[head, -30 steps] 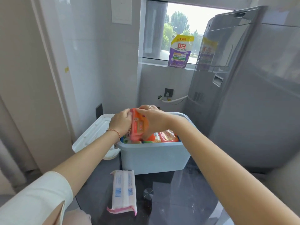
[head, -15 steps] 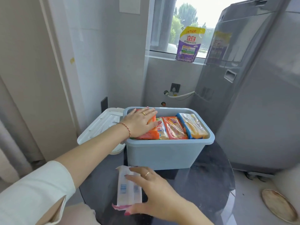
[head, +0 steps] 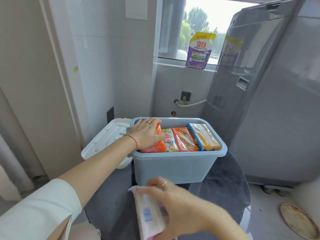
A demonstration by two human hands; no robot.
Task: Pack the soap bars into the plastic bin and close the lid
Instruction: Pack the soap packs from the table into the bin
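A light blue plastic bin [head: 173,167] stands on a dark round table, filled with several wrapped soap packs. My left hand [head: 147,134] lies flat on the orange soap pack [head: 155,146] at the bin's left end, pressing it down. To its right lie a yellow-white pack [head: 170,141], an orange-red pack [head: 184,139] and a blue-edged yellow pack [head: 205,137]. In front of the bin my right hand [head: 180,208] grips a white soap pack with a blue barcode [head: 147,212], lifted and tilted off the table. The white lid [head: 105,137] rests left of the bin.
The dark glass table [head: 225,186] has free surface right of the bin. A grey washing machine [head: 270,101] stands close on the right. A purple detergent pouch [head: 199,51] sits on the window sill. A round tan plate [head: 297,220] lies on the floor.
A second ago both hands set the orange pack into the bin. Since then my right hand came down to the white pack on the table, closed on it and raised it. My left hand stays on the orange pack.
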